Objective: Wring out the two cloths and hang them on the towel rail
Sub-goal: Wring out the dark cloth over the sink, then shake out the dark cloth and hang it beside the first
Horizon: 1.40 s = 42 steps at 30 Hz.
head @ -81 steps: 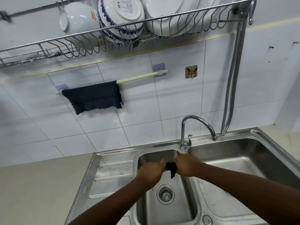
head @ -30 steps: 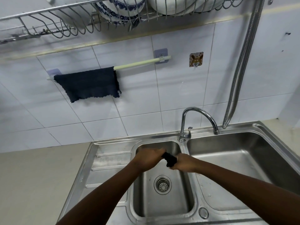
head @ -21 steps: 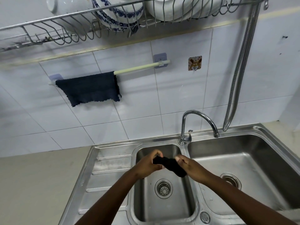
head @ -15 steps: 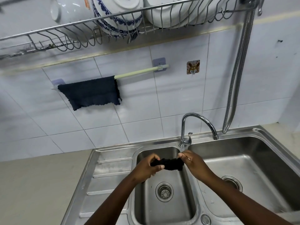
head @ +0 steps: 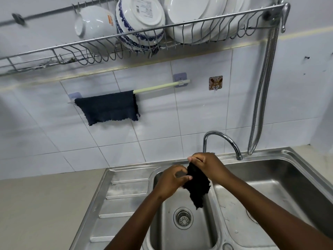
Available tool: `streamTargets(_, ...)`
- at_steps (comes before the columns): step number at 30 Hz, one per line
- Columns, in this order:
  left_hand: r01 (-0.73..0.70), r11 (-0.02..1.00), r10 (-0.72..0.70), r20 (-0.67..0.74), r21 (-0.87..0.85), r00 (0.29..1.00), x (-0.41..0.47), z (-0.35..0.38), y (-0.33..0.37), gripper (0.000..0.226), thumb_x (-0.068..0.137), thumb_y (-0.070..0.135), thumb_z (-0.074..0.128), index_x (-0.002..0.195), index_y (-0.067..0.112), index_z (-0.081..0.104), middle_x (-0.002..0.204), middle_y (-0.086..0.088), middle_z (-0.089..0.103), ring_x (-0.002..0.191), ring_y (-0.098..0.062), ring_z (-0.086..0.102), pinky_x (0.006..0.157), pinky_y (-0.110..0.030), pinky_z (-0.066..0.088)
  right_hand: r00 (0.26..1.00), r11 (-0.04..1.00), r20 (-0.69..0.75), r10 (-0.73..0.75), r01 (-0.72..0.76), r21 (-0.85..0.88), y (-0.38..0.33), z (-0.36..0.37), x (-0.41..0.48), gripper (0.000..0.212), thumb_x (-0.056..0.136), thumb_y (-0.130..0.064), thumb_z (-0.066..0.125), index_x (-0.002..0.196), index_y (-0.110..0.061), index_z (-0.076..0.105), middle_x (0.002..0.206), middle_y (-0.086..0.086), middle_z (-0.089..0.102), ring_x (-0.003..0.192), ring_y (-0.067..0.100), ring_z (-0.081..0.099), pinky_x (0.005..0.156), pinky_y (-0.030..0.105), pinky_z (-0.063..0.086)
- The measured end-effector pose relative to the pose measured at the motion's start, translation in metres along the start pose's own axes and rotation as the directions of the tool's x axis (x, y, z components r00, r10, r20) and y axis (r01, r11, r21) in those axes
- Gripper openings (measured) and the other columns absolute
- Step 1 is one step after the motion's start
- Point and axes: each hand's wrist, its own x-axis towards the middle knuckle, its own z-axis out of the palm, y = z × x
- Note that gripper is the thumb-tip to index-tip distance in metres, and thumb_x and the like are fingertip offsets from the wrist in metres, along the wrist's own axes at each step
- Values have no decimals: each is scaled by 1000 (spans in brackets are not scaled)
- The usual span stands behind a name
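Note:
One dark navy cloth (head: 109, 107) hangs spread over the left half of the pale green towel rail (head: 158, 87) on the tiled wall. A second dark cloth (head: 197, 184) dangles crumpled over the small left sink basin (head: 182, 231). My right hand (head: 207, 166) pinches its top edge, just above and to the right of my left hand (head: 171, 179), whose fingers grip the cloth's left side. The cloth's lower end hangs free above the drain.
A curved tap (head: 222, 141) rises just behind my hands. A wire dish rack (head: 144, 42) with bowls and plates hangs above the rail. A metal hose (head: 259, 98) hangs at the right. A larger right basin (head: 270, 186) and a ribbed drainboard (head: 122, 195) flank the small basin.
The twisted cloth has been loosened from a tight wad between my fists and now hangs open. My right hand has lifted its upper edge, and the view has tilted up.

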Motion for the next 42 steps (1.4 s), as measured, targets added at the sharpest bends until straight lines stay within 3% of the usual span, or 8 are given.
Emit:
streamTargets(5, 48, 952, -54, -13, -301, 998, -2, -5, 13, 12, 94, 18, 59, 83, 17, 54, 71, 8, 57, 63, -2, 50, 61, -14, 39, 1000, 996, 11, 21, -22, 81, -11, -26, 1, 29, 87, -28, 64, 60, -21, 59, 56, -5, 55, 52, -2, 47, 56, 14, 34)
streamTargets(10, 85, 958, -67, 73, -273, 995, -11, -14, 21, 18, 95, 38, 54, 87, 21, 54, 69, 10, 61, 61, -3, 52, 60, -20, 40, 933, 998, 356, 54, -56, -6, -12, -61, -4, 12, 71, -22, 81, 80, -21, 74, 79, 3, 74, 71, 10, 65, 67, 20, 48)
streamTargets(15, 43, 997, -57, 208, 69, 977, -13, -36, 17, 25, 72, 34, 80, 84, 22, 62, 70, 13, 57, 62, -1, 50, 57, -13, 38, 922, 941, 385, 39, 96, -326, -8, -72, -7, 13, 77, -20, 75, 91, -20, 75, 88, -5, 74, 76, 5, 65, 72, 15, 47)
streamTargets(19, 82, 947, -128, 134, 309, 983, -21, -53, -1, 22, 70, 35, 81, 75, 19, 66, 67, 8, 57, 59, -2, 49, 54, -14, 35, 938, 936, 345, 37, 88, -340, -5, -79, -16, 5, 83, -18, 68, 85, -22, 71, 72, -15, 66, 66, -1, 59, 66, 15, 44)
streamTargets(23, 143, 848, -152, -25, 511, 988, -21, -69, -6, 16, 76, 39, 73, 74, 27, 63, 69, 9, 59, 70, -9, 56, 61, -25, 39, 955, 978, 264, 137, -89, -188, 0, -81, -20, 10, 91, -13, 56, 84, -16, 63, 52, -13, 62, 46, 8, 62, 55, 23, 51)
streamTargets(29, 237, 732, -157, -180, 638, 971, -12, -63, 5, 15, 91, 23, 54, 89, 15, 41, 95, -11, 64, 89, -30, 61, 64, -32, 38, 957, 948, 172, 232, -262, 179, 3, -79, -18, 19, 96, -6, 46, 78, -12, 52, 68, 14, 63, 67, 24, 71, 71, 32, 53)
streamTargets(36, 268, 802, -158, -244, 534, 957, 1, -71, 13, 18, 93, 24, 47, 90, 12, 33, 76, -7, 55, 65, -21, 51, 54, -31, 34, 971, 978, 123, 206, -207, -8, 8, -91, -11, 10, 93, -11, 48, 87, -6, 54, 76, 5, 58, 66, 18, 70, 73, 31, 44)
streamTargets(42, 172, 862, -187, -18, 477, 982, 14, -104, 24, 15, 80, 25, 73, 91, 14, 69, 84, -3, 65, 74, -16, 60, 59, -21, 42, 974, 919, 210, 89, 0, -393, -2, -107, -6, 23, 85, -17, 65, 71, -32, 54, 72, -10, 61, 70, 6, 59, 65, 22, 43)
